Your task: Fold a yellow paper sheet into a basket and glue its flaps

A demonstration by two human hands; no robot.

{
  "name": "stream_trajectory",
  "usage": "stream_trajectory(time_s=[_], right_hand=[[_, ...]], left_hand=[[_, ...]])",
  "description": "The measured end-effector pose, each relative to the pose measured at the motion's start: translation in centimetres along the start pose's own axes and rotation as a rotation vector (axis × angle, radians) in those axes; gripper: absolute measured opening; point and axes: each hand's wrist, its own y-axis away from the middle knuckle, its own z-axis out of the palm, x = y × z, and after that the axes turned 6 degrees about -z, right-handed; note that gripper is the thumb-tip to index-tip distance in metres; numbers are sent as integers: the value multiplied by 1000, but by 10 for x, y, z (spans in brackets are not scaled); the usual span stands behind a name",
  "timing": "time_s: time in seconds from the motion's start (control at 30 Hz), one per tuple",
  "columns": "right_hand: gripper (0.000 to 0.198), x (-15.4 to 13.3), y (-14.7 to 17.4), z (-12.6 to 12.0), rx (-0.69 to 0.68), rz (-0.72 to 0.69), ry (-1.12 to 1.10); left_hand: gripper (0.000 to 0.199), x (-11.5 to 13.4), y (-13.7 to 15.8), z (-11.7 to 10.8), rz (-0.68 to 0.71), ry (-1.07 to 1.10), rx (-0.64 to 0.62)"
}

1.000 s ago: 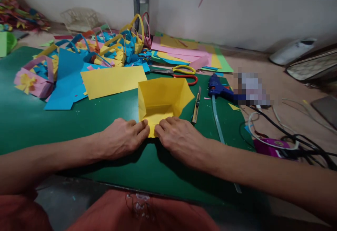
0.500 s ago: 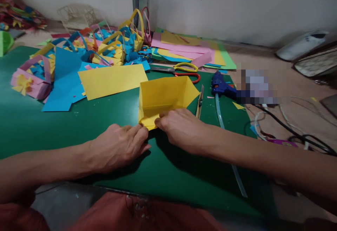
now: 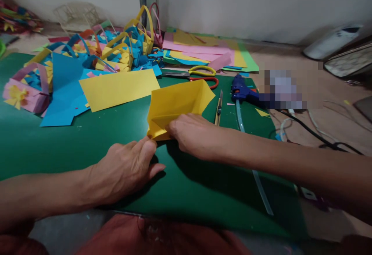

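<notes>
A folded sheet of yellow paper (image 3: 177,98) stands on the green table (image 3: 122,113), its back panel upright and a side flap angled at the right. My left hand (image 3: 130,164) pinches its near left corner between bent fingers, with the thumb stretched out to the right below. Closed on the near edge of the same paper is my right hand (image 3: 193,133), whose fingertips are partly hidden behind the knuckles. A flat yellow paper rectangle (image 3: 119,90) lies just behind and to the left, overlapping cut blue paper (image 3: 65,88).
Scissors (image 3: 188,74), a utility knife (image 3: 219,107) and a blue glue gun (image 3: 241,92) with a long glue stick (image 3: 261,193) lie behind and right. Small paper baskets (image 3: 29,88) crowd the back left. Stacked coloured sheets (image 3: 241,55) lie at the back; cables (image 3: 314,125) run at right.
My left hand has shifted slightly left and down with the paper's corner. The paper's left side now leans and creases more. The whole view has moved a little.
</notes>
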Motion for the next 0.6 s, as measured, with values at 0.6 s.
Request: stream_trajectory(time_s=[0.6], right_hand=[[30,7,-18,7,83,-4,-51]], left_hand=[[24,3,2,4,86,-134,205]])
